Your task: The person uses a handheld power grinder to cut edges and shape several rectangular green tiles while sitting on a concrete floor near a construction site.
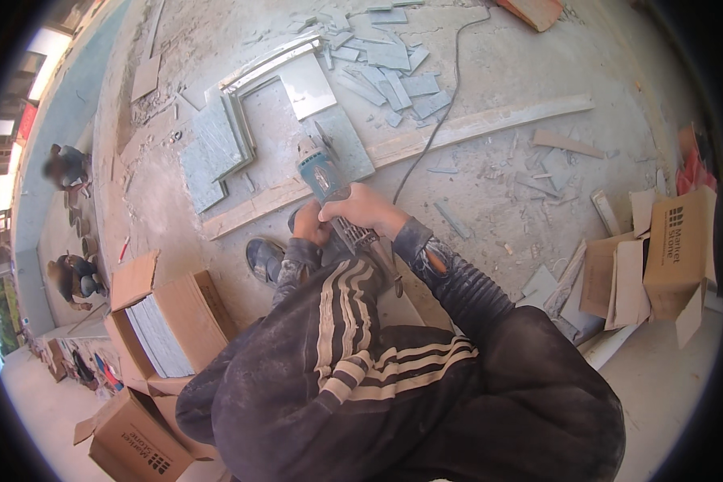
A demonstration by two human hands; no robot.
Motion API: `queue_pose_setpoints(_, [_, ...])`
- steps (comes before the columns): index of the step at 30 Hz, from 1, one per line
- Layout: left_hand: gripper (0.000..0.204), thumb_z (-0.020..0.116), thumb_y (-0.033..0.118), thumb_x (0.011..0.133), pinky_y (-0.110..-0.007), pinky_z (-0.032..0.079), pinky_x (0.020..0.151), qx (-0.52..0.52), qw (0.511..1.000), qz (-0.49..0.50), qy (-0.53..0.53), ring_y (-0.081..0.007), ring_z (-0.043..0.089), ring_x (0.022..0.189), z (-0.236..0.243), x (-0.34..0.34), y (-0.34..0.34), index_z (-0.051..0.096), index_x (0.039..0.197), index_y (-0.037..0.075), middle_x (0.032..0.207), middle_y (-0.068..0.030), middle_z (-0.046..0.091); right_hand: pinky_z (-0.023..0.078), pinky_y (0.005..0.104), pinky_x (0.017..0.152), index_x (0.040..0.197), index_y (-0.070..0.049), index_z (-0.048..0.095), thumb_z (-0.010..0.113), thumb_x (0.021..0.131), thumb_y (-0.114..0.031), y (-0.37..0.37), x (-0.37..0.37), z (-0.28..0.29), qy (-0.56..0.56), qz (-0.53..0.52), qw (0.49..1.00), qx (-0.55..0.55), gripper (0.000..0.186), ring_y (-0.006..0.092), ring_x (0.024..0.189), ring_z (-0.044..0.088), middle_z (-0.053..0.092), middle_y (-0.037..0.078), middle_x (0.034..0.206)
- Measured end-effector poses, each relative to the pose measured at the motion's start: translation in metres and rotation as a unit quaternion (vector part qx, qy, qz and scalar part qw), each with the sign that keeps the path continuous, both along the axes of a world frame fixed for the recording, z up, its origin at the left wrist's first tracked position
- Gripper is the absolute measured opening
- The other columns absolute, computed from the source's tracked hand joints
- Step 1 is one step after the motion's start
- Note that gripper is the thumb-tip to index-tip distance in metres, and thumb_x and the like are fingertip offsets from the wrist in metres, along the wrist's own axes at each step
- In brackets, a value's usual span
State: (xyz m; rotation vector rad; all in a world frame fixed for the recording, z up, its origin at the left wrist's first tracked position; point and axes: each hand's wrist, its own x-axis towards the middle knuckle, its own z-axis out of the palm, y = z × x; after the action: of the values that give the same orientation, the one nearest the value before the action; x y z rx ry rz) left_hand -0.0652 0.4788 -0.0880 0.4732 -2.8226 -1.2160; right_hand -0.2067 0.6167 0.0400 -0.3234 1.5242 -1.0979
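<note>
Between my knees I hold a teal angle grinder [323, 174], its disc end pointing away from me toward the tiles. My right hand [366, 210] is closed over the body of the tool from the right. Beside it, my left hand [310, 224] is closed against the grinder's left side, with its fingers partly hidden. Just beyond the grinder lies a cut grey-green stone tile [347, 151], with a paler piece [307, 84] on it. More stacked tiles [225, 138] lie to the left, around a squarish gap.
A long wooden plank [474, 126] crosses the floor under the tiles. Broken tile pieces [398, 76] lie beyond, near a dark cable [456, 60]. Cardboard boxes stand left [186, 309] and right [675, 249]; the left one holds tiles. Two people [79, 275] crouch far left.
</note>
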Motion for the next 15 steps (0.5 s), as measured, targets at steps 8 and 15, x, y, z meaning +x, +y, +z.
queue_pose_setpoints(8, [0.04, 0.063, 0.027, 0.084, -0.045, 0.049, 0.085, 0.033, 0.997, -0.001, -0.076, -0.0425, 0.063, 0.103, 0.034, -0.01, 0.006, 0.06, 0.116, 0.003, 0.104, -0.0244, 0.068, 0.049, 0.0292, 0.064, 0.096, 0.0, 0.068, 0.076, 0.076, -0.022, 0.016, 0.019, 0.007, -0.06, -0.052, 0.996, -0.028, 0.03, 0.0141, 0.072, 0.063, 0.068, 0.007, 0.083])
queue_pose_setpoints(15, [0.023, 0.049, 0.01, 0.097, -0.031, 0.055, 0.078, 0.735, 0.597, 0.32, -0.012, -0.0197, 0.068, 0.092, -0.018, -0.016, 0.003, 0.058, 0.118, 0.004, 0.106, -0.0086, 0.067, 0.049, 0.0301, 0.057, 0.092, 0.004, 0.068, 0.077, 0.074, -0.023, -0.022, -0.004, -0.001, -0.06, -0.068, 0.995, -0.034, 0.034, 0.0156, 0.064, 0.063, 0.067, 0.008, 0.079])
